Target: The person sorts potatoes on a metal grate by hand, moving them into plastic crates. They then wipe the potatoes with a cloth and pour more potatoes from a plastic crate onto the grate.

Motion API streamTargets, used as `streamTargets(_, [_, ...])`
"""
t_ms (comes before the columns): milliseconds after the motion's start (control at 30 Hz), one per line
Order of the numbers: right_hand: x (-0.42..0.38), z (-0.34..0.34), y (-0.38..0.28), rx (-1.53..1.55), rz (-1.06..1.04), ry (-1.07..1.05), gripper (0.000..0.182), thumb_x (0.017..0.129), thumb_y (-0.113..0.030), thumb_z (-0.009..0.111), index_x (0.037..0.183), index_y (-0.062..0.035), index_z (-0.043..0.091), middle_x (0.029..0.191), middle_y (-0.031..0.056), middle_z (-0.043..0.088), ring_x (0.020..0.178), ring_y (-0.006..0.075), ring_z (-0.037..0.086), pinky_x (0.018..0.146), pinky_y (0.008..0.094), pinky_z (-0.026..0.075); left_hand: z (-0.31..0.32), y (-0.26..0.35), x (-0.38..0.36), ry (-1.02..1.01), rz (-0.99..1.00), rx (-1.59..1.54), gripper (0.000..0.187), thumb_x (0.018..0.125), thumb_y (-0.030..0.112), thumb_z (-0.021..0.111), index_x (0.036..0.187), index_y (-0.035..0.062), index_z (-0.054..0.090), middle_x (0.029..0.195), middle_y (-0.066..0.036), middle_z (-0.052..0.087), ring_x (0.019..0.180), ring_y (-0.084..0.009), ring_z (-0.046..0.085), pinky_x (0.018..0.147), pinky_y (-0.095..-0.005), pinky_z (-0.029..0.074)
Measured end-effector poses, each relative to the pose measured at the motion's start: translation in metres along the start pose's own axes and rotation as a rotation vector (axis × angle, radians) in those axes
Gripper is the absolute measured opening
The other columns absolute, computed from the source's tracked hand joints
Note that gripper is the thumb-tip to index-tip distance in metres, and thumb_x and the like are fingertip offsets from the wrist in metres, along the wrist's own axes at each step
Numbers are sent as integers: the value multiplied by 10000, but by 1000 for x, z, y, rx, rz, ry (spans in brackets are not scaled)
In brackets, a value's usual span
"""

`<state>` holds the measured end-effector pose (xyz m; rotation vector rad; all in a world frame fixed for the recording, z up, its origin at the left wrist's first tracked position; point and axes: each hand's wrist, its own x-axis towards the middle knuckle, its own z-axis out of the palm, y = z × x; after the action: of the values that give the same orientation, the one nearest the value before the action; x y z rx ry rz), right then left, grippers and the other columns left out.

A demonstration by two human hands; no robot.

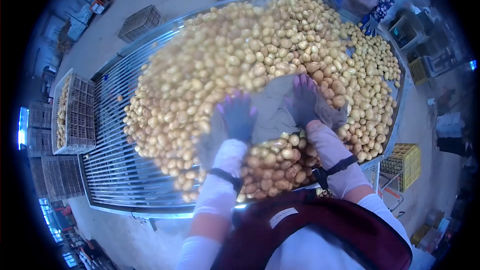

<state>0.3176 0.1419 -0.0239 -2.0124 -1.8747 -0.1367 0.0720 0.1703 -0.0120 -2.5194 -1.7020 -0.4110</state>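
Observation:
A grey cloth (pixel 271 110) lies spread over a broad heap of potatoes (pixel 210 65). My left hand (pixel 237 117), in a dark glove with purple fingertips, rests flat on the cloth's left part, fingers stretched out. Gloved the same way, my right hand (pixel 303 104) presses on the cloth's right part with its fingers spread. Neither hand is wrapped round anything. Browner potatoes (pixel 272 167) lie between my forearms, on the near side of the cloth. Part of the heap at the upper left is blurred.
The heap sits on a metal sorting table with slatted bars (pixel 112 150). At its left end stands a crate (pixel 75 115) holding potatoes. A yellow crate (pixel 402 167) is at the right. Across the table, another person's gloved hand (pixel 370 24) reaches to the potatoes.

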Motion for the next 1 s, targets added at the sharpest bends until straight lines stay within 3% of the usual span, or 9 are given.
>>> streamTargets(300, [-122,-110,-2,364,-106,-227,372,943,-225,589,1273,-52,589,1186,195,588,1177,396,528,1028,475,401,-40,-29,-126,-35,90,-496,354,937,216,635,1250,52,617,1241,-161,629,1216,-365,560,1141,-519,330])
streamTargets(400, [-131,-87,13,209,80,-360,254,934,-209,587,1124,-49,640,1028,154,626,1017,357,586,918,465,441,-68,-13,-130,110,-136,-832,279,956,196,609,1178,30,637,1187,-168,645,1160,-355,586,1092,-490,378])
streamTargets(467, [-114,-92,9,357,143,-139,221,925,-202,601,1079,-49,644,1000,140,637,976,346,598,879,450,451,-87,0,-112,138,-400,-1279,253,970,194,595,1145,16,637,1173,-161,645,1126,-328,596,1042,-457,421])
streamTargets(567, [-58,-137,-19,436,-35,184,198,913,-182,638,1078,-73,642,977,104,640,936,322,597,847,445,454,-144,-17,-82,424,-294,-834,228,1002,228,589,1118,33,612,967,-5,593,880,-103,537,813,-254,448])
streamTargets(600, [-41,-157,-32,437,-135,290,202,908,-174,653,1089,-85,640,972,90,638,927,312,594,841,446,453,-173,-13,-74,478,-450,-1163,243,990,214,605,1143,26,604,967,-16,597,825,-99,527,769,-249,445])
streamTargets(667, [-16,-196,-61,424,-270,388,216,894,-170,676,1089,-87,636,976,85,639,929,304,596,842,443,457,-190,-40,-69,763,-499,-1045,310,986,229,597,1201,7,574,988,-49,616,872,-115,561,771,-265,470])
streamTargets(800, [-17,-205,-83,427,-303,508,281,859,-154,717,1124,-97,643,1005,78,652,937,292,604,865,435,470,-267,-100,-71,930,-243,-1248,300,982,187,481,1095,-43,639,996,-160,690,893,-263,685,792,-361,569])
streamTargets(867, [-40,-190,-73,520,-254,267,344,830,-130,737,1157,-79,642,1076,121,648,986,319,607,869,443,485,-273,-151,-102,1100,-361,-1274,328,987,201,501,1130,-64,631,1076,-197,686,953,-320,695,857,-421,589])
streamTargets(1000, [-97,-134,-67,654,-164,-169,404,834,-146,735,1220,-85,630,1155,153,641,995,328,623,853,430,505,-244,-205,-190,1208,-533,-540,334,987,238,517,1172,-31,587,1166,-187,653,1069,-299,655,949,-439,549])
